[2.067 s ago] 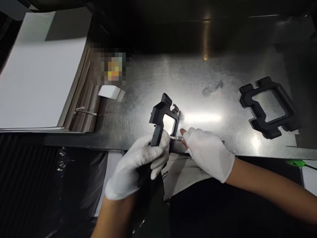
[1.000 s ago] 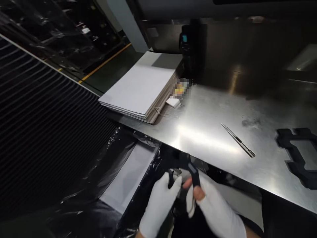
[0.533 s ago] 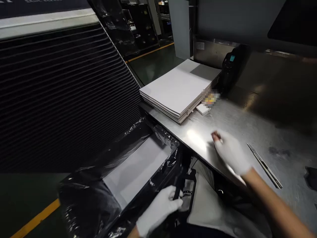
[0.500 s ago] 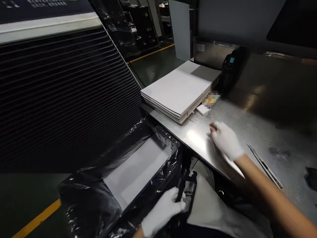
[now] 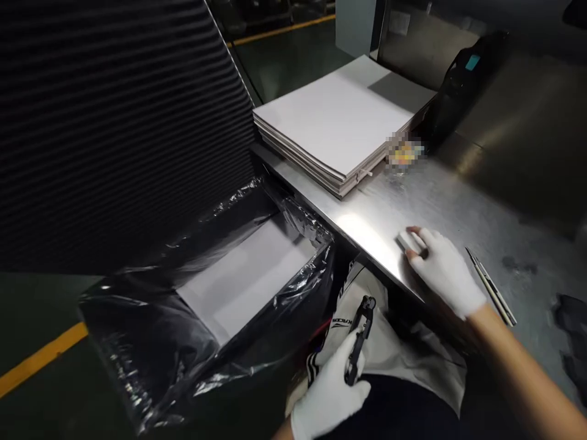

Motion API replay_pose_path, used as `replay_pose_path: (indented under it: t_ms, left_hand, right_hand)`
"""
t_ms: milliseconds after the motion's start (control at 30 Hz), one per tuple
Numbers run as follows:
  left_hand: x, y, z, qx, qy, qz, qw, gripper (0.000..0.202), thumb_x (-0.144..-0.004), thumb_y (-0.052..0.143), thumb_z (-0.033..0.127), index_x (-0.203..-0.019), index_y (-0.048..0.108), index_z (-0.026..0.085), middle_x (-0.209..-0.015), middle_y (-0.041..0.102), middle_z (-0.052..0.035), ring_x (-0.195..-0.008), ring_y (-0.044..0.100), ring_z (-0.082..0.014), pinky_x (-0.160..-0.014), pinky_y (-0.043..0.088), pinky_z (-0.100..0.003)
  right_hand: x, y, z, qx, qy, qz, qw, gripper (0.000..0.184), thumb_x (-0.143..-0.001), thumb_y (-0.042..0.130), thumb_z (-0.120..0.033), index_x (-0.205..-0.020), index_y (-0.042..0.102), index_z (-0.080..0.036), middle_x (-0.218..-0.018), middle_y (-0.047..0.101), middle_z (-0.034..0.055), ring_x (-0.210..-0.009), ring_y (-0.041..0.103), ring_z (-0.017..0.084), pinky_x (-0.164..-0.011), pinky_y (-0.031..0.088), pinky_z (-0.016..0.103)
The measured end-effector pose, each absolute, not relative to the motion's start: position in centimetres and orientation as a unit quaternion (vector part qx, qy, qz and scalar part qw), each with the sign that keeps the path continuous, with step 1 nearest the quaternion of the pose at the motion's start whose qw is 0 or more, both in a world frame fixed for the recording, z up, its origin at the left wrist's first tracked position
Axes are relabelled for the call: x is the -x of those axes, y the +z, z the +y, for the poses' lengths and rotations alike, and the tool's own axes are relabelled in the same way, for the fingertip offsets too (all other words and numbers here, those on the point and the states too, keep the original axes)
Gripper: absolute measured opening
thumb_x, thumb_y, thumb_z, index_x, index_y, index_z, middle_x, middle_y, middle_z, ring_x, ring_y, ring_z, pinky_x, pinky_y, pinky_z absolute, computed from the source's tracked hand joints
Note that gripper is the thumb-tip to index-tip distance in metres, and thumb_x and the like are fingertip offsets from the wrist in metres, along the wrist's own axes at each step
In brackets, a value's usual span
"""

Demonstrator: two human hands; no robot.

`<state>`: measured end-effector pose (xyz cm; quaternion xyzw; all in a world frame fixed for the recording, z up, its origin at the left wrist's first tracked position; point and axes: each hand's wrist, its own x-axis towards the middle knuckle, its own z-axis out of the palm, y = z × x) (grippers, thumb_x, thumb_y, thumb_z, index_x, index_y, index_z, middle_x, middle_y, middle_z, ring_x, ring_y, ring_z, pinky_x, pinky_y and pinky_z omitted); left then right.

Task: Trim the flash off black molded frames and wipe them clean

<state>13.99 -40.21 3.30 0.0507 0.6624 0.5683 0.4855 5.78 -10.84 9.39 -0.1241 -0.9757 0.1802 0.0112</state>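
My left hand, in a white glove, is closed round a narrow black bracket-like part with an open, frame-like shape, held above my lap. Its exact kind I cannot make out. My right hand, also gloved with bare fingertips, grips a small white block between thumb and fingers, low over the metal table near its front edge. To the right of this hand lie thin metal tweezers-like tools. A thick stack of white sheets sits at the table's far left.
Left of the table stands a bin lined with a black plastic bag, with a white sheet inside. A ribbed black panel rises behind it. A black device stands beside the stack; dark parts lie at the right edge.
My right hand now holds the white block that lay beside the stack. My left hand has moved right with the black part, now turned more upright. The camera view has tilted down.
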Motion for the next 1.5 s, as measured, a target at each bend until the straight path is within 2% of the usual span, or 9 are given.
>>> replay_pose_path:
  t_ms: [67, 100, 167, 233, 367, 533, 933, 1067, 1500]
  left_hand:
    - [-13.8, 3.6, -39.9, -0.049, 0.563, 0.659, 0.496, 0.057, -0.076, 0.066, 0.012, -0.131, 0.06, 0.025, -0.088, 0.051, 0.0034, -0.078, 0.049, -0.0171, -0.08, 0.046, -0.034]
    - [-13.7, 3.7, -39.7, -0.053, 0.562, 0.657, 0.499, 0.058, -0.075, 0.065, 0.012, -0.131, 0.06, 0.024, -0.088, 0.051, 0.0034, -0.078, 0.048, -0.017, -0.079, 0.046, -0.034]
    - [-13.5, 3.8, -39.4, -0.067, 0.559, 0.656, 0.503, 0.056, -0.073, 0.064, 0.011, -0.128, 0.062, 0.023, -0.086, 0.052, 0.0031, -0.076, 0.047, -0.0171, -0.078, 0.045, -0.034]
    - [-13.2, 3.8, -39.2, -0.081, 0.543, 0.66, 0.513, 0.051, -0.072, 0.063, 0.012, -0.122, 0.063, 0.022, -0.084, 0.051, 0.0034, -0.075, 0.046, -0.0171, -0.076, 0.044, -0.034]
    - [-12.8, 4.1, -38.6, -0.102, 0.531, 0.666, 0.514, 0.045, -0.072, 0.061, 0.013, -0.115, 0.064, 0.023, -0.087, 0.054, 0.0018, -0.079, 0.048, -0.0195, -0.078, 0.044, -0.035]
    - [-12.9, 4.4, -38.2, -0.103, 0.512, 0.678, 0.517, 0.022, -0.074, 0.06, 0.013, -0.093, 0.056, 0.024, -0.08, 0.048, 0.0042, -0.073, 0.044, -0.0174, -0.071, 0.04, -0.033]
    - [-13.9, 3.3, -37.4, -0.092, 0.506, 0.696, 0.502, 0.019, -0.076, 0.061, 0.013, -0.093, 0.058, 0.023, -0.08, 0.053, 0.0043, -0.074, 0.047, -0.0174, -0.07, 0.04, -0.032]
    - [-13.6, 3.6, -37.4, -0.111, 0.509, 0.699, 0.491, 0.017, -0.079, 0.059, 0.014, -0.094, 0.061, 0.023, -0.078, 0.054, 0.0038, -0.074, 0.048, -0.018, -0.07, 0.041, -0.032]
    - [-13.2, 3.6, -37.5, -0.123, 0.483, 0.697, 0.516, 0.015, -0.081, 0.058, 0.015, -0.094, 0.06, 0.022, -0.08, 0.054, 0.0038, -0.074, 0.048, -0.017, -0.07, 0.04, -0.031]
  right_hand:
    - [-11.2, 9.9, -11.8, 0.103, 0.257, -0.961, -0.004, 0.047, -0.102, 0.066, -0.029, -0.148, 0.063, -0.031, -0.133, 0.071, 0.009, -0.093, 0.073, 0.025, -0.081, 0.064, 0.04]
    - [-13.5, 10.0, -12.7, 0.059, 0.303, -0.951, -0.025, 0.048, -0.103, 0.064, -0.027, -0.151, 0.061, -0.034, -0.138, 0.069, 0.0081, -0.097, 0.074, 0.023, -0.081, 0.065, 0.038]
    - [-16.9, 9.6, -14.9, -0.024, 0.354, -0.933, -0.059, 0.055, -0.105, 0.06, -0.022, -0.157, 0.057, -0.037, -0.144, 0.066, 0.0079, -0.111, 0.074, 0.023, -0.091, 0.067, 0.038]
    - [-18.7, 8.7, -16.6, -0.042, 0.357, -0.931, -0.068, 0.063, -0.105, 0.057, -0.017, -0.164, 0.05, -0.037, -0.15, 0.062, 0.0096, -0.124, 0.071, 0.025, -0.102, 0.066, 0.041]
    - [-19.4, 7.4, -17.5, -0.04, 0.355, -0.933, -0.048, 0.07, -0.104, 0.055, -0.014, -0.17, 0.041, -0.033, -0.151, 0.061, 0.013, -0.124, 0.071, 0.025, -0.103, 0.066, 0.041]
    - [-19.9, 7.3, -17.0, -0.024, 0.35, -0.935, -0.049, 0.073, -0.102, 0.057, -0.012, -0.17, 0.04, -0.031, -0.151, 0.062, 0.0136, -0.123, 0.072, 0.026, -0.104, 0.066, 0.042]
    - [-21.0, 5.8, -16.8, -0.015, 0.336, -0.941, -0.037, 0.08, -0.1, 0.059, -0.01, -0.173, 0.038, -0.033, -0.157, 0.059, 0.0142, -0.136, 0.066, 0.029, -0.111, 0.063, 0.049]
    - [-21.0, 5.7, -16.8, -0.043, 0.34, -0.939, -0.027, 0.075, -0.1, 0.062, -0.013, -0.17, 0.043, -0.03, -0.143, 0.067, 0.0143, -0.123, 0.07, 0.029, -0.103, 0.066, 0.048]
    - [-20.7, 6.1, -16.9, -0.026, 0.342, -0.939, -0.027, 0.072, -0.099, 0.061, -0.017, -0.167, 0.045, -0.031, -0.138, 0.067, 0.0132, -0.117, 0.07, 0.029, -0.099, 0.065, 0.046]
